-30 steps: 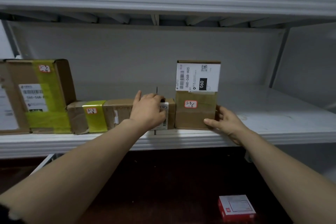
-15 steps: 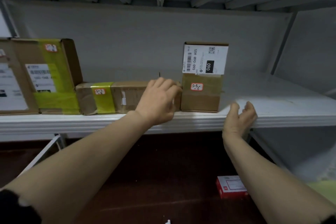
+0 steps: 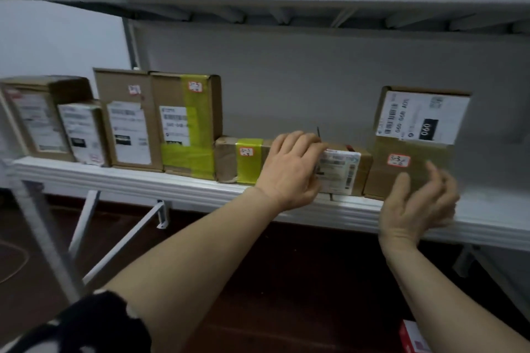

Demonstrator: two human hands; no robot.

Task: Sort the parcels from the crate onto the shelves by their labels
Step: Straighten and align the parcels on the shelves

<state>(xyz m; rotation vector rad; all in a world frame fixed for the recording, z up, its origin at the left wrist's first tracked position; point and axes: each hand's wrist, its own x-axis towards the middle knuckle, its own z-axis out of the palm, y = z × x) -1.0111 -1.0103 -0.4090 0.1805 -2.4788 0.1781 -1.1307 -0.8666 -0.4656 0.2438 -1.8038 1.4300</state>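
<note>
Now left hand [image 3: 289, 172] rests on the low brown cardboard parcel [image 3: 344, 172]; right hand [image 3: 415, 206], spread and empty, hovers before the upright white-labelled carton [image 3: 413, 135].

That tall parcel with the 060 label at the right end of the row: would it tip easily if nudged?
Probably tippy: the tall parcel stands upright on a narrow end, with nothing beside it on the right. The low parcel on its left may brace it that way. Its cardboard looks stiff, so it should slide rather than buckle.
</note>
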